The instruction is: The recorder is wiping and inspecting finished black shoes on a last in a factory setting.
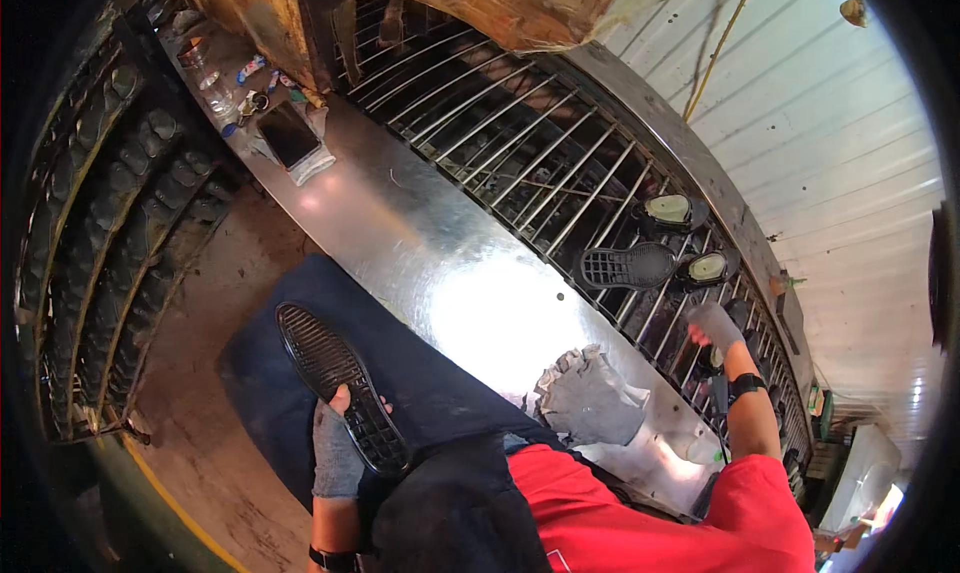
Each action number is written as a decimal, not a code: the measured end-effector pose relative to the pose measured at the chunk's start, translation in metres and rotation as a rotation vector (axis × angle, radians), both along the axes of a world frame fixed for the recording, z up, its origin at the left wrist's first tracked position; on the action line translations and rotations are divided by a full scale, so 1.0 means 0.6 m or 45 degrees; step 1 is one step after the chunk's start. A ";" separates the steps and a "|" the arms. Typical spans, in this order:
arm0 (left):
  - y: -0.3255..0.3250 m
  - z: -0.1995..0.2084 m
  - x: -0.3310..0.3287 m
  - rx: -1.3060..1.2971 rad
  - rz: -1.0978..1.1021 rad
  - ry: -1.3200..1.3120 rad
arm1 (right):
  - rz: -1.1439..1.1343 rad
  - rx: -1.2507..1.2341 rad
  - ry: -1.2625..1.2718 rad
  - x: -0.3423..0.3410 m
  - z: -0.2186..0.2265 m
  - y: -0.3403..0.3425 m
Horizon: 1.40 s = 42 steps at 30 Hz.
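Note:
My left hand (343, 443), in a grey glove with bare fingertips, grips a black shoe sole (325, 358) by its heel end. The sole's gridded face is turned up, above the dark cloth on my lap (430, 373). My right hand (712, 327), gloved the same way, reaches over the metal rod rack with its fingers curled. Against it sits a dark shoe (738, 311), and what the fingers hold, if anything, is hidden. Nearby on the rods lie another black sole (628, 266) and two dark shoes (668, 211) (707, 268) with pale insides.
A shiny metal ledge (400, 213) runs between me and the rod rack (500, 133). On it lie a crumpled grey cloth-like bundle (590, 398), a phone (287, 135) and a glass jar (212, 93). Tiered shelves of dark shoe-shaped pieces (120, 193) stand at left.

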<state>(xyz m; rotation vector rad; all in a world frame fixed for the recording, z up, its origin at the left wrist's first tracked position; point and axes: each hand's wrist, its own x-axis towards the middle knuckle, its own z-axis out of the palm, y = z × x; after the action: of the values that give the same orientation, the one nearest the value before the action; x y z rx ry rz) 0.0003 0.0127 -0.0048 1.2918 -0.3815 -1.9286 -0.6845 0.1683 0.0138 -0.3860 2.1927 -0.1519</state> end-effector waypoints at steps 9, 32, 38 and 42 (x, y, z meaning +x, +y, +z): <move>0.011 0.017 0.000 -0.070 -0.121 0.280 | -0.911 -0.836 -0.486 -0.216 -0.115 -0.034; -0.074 0.137 -0.001 -0.764 0.241 0.124 | 0.843 -0.893 -1.399 0.733 0.104 -0.239; -0.058 0.130 0.027 -0.808 0.247 0.367 | 0.376 -0.508 -1.681 0.807 0.141 -0.254; -0.128 0.049 0.012 -1.021 0.267 -0.553 | 0.129 -0.556 -1.681 0.783 0.127 -0.262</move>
<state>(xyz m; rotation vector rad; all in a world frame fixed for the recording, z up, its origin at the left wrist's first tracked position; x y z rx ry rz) 0.0075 -0.0640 0.0248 1.1139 -1.0627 -1.1026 -0.2146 0.0114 0.0901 -0.4460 0.8226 -0.6293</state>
